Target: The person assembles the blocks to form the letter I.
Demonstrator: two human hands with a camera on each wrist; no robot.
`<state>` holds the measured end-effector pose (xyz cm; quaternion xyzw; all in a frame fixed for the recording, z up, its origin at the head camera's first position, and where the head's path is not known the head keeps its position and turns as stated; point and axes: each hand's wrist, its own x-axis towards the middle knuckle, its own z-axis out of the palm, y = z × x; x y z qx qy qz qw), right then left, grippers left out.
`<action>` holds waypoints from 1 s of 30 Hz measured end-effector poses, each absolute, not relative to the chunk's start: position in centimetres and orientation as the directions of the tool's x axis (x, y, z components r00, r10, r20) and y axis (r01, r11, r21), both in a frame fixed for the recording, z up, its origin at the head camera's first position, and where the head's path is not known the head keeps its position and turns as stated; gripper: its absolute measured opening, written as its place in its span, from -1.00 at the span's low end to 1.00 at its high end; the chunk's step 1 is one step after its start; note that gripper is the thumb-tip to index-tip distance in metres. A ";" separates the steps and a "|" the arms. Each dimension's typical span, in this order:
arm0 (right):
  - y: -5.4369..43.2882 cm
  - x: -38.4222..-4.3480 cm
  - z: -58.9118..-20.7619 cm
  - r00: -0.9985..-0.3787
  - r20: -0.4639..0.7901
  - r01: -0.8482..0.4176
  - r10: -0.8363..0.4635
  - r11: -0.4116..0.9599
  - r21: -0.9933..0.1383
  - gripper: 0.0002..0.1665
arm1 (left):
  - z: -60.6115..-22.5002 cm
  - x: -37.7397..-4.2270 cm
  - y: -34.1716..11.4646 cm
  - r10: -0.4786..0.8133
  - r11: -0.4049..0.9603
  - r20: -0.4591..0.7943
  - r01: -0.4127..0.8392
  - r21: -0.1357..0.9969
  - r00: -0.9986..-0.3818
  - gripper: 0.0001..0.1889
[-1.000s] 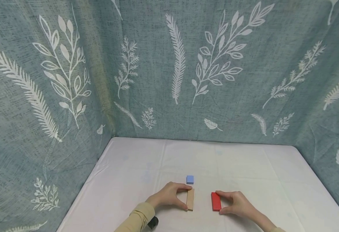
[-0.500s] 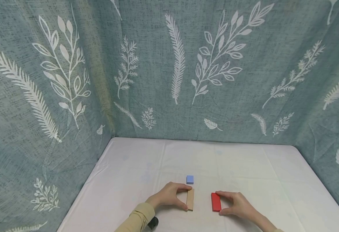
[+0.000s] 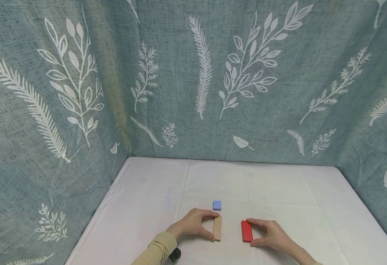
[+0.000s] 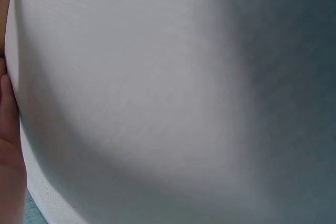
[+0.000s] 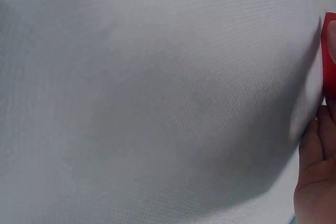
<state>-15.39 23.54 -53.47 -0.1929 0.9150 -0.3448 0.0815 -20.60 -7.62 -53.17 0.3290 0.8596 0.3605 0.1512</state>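
Note:
In the head view a flat tan wooden block (image 3: 217, 229) lies lengthwise on the white table. My left hand (image 3: 193, 222) pinches it by its two ends, index finger at the far end and thumb at the near one. To its right is a red block (image 3: 246, 231), its ends pinched the same way by my right hand (image 3: 271, 233). A gap separates the two blocks. Just beyond the tan block sits a small blue block (image 3: 217, 205). The right wrist view catches part of the red block (image 5: 329, 72) at its right edge, beside the fingers.
A white cloth covers the table (image 3: 279, 191). Blue-green curtains (image 3: 180, 73) with white leaf prints rise behind it and at both sides. A small black object (image 3: 175, 254) sits by the left sleeve (image 3: 157, 248).

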 end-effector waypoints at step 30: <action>23.7 -15.4 -53.6 -0.903 -0.011 -0.311 -0.429 0.671 -0.673 -0.14 | -52.8 -20.4 -7.5 0.669 0.529 -0.036 0.442 0.724 -0.742 -0.27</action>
